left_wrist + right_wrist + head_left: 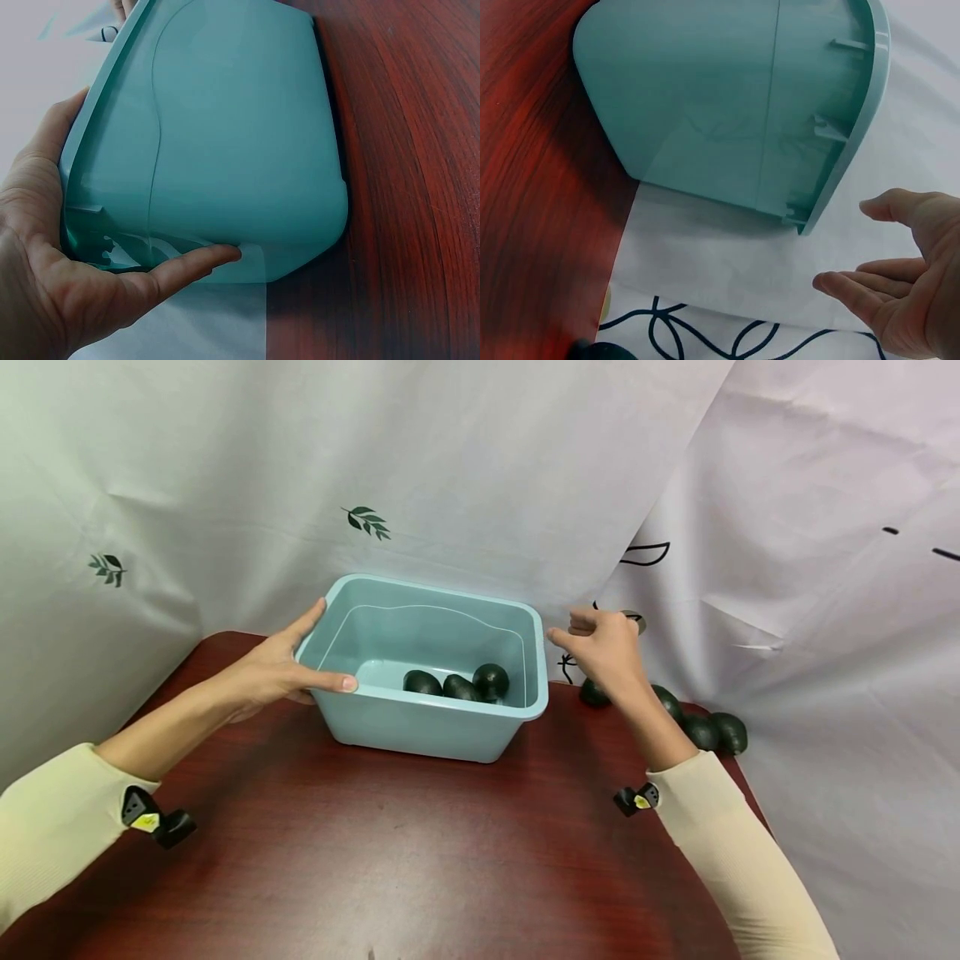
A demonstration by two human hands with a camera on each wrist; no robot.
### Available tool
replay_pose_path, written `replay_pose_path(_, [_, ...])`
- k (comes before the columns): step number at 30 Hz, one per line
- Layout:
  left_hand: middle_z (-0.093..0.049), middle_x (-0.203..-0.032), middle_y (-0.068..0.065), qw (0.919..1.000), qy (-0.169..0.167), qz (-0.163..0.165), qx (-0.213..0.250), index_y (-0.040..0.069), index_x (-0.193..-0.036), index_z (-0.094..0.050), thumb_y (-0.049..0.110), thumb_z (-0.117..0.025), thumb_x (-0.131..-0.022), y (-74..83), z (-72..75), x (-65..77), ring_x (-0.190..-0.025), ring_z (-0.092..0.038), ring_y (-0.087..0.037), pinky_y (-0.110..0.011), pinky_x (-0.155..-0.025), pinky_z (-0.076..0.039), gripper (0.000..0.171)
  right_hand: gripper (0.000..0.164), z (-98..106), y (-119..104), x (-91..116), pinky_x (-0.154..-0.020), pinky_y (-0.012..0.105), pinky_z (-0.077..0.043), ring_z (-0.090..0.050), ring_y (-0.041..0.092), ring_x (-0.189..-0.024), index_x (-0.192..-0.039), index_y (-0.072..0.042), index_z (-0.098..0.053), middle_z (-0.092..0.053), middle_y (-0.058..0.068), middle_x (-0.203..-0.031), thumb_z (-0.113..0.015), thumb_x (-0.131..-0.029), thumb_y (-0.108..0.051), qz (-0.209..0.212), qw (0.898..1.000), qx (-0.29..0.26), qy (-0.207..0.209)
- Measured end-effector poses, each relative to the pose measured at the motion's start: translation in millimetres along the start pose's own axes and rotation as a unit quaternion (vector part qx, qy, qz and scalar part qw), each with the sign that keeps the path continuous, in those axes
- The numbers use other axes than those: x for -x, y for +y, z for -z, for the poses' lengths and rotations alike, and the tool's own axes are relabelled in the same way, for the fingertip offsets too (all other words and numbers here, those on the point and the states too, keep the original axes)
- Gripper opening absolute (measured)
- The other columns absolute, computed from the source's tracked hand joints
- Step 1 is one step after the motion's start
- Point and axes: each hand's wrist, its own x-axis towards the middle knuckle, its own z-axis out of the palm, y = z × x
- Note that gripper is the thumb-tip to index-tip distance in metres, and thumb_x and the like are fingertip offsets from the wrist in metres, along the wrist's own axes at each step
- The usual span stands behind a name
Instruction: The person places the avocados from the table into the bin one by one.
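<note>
A pale blue-green plastic bin (420, 727) stands toward the back of the table. Inside, at its near right, lie three dark green avocados (491, 682). My left hand (273, 668) holds the bin's left front corner, its thumb along the front rim and fingers against the left end; the left wrist view shows this hand (90, 285) clasping the corner from two sides. Just off the right rim hangs my right hand (603, 647), holding nothing. In the right wrist view its thumb and fingers (855, 292) are spread apart beside the bin (697, 105).
Several more avocados (701, 731) lie along the table's right edge, behind and beside my right forearm. The reddish-brown wooden table (420, 852) stretches toward me in front of the bin. White cloth (465, 460) with leaf prints hangs close behind the bin and at both sides.
</note>
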Motion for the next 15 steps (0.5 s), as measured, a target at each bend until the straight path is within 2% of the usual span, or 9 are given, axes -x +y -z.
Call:
replay_pose_path(3, [-0.015, -0.188, -0.017, 1.0, 0.0, 0.0, 0.0, 0.047, -0.178, 0.015, 0.031, -0.092, -0.096, 0.3, -0.1, 0.3, -0.154, -0.048, -0.047, -0.065, -0.106, -0.063, 0.136, 0.062, 2, 5, 2, -0.126, 0.058, -0.049, -0.078, 0.037, -0.13, -0.15, -0.002, -0.072, -0.078, 0.023, -0.14, -0.083, -0.101, -0.038, -0.004, 1.0, 0.001, 0.002])
replay_pose_path(6, [-0.016, -0.188, -0.018, 1.0, 0.001, 0.0, 0.001, 0.047, -0.178, 0.015, 0.031, -0.092, -0.096, 0.6, -0.2, 0.5, -0.154, -0.047, -0.048, -0.066, -0.106, -0.062, 0.136, 0.064, 3, 9, 3, -0.112, 0.057, -0.061, -0.076, 0.036, -0.133, -0.152, -0.002, -0.071, -0.078, 0.022, -0.141, -0.083, -0.102, -0.039, -0.016, 1.0, -0.003, -0.001])
replay_pose_path(9, [-0.017, -0.187, -0.018, 1.0, 0.001, -0.001, 0.0, 0.047, -0.178, 0.015, 0.031, -0.092, -0.096, 0.5, -0.1, 0.4, -0.154, -0.048, -0.047, -0.066, -0.105, -0.063, 0.136, 0.065, 4, 15, 5, -0.113, 0.057, -0.06, -0.072, 0.037, -0.138, -0.153, -0.002, -0.069, -0.077, 0.022, -0.144, -0.083, -0.102, -0.04, -0.028, 1.0, -0.008, -0.005])
replay_pose_path(15, [-0.016, -0.188, -0.018, 1.0, 0.0, -0.001, 0.0, 0.046, -0.178, 0.015, 0.031, -0.092, -0.096, -0.3, 0.2, 0.5, -0.154, -0.048, -0.047, -0.064, -0.105, -0.063, 0.136, 0.065, 5, 25, 8, -0.114, 0.056, -0.06, -0.074, 0.036, -0.137, -0.151, -0.001, -0.071, -0.078, 0.021, -0.141, -0.084, -0.101, -0.041, -0.04, 0.999, -0.003, 0.004])
